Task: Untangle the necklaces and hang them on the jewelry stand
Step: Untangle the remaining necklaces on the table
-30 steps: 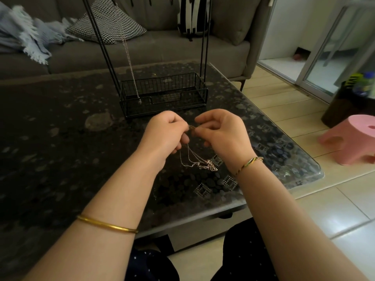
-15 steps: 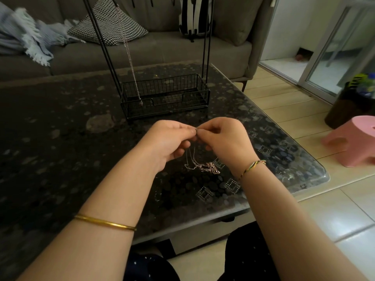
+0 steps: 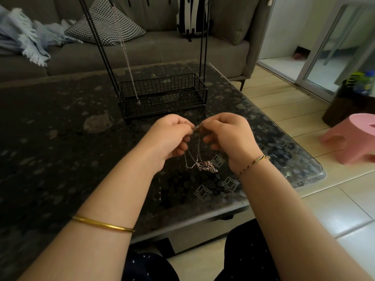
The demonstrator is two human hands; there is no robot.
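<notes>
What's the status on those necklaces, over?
Fingers of left hand and right hand pinch the tangled necklaces, clump below. One silver necklace hangs on the jewelry stand. Nothing between hands and stand.

No text, number, brand or sign can be read anywhere in the view. The green and blue things (image 3: 362, 81) at the right edge, on top of a dark container (image 3: 345, 106), are too blurred to tell if they carry any print. The pale square patterns (image 3: 203, 192) on the dark coffee table (image 3: 60, 159) are ornaments made of small dots, not letters.
</notes>
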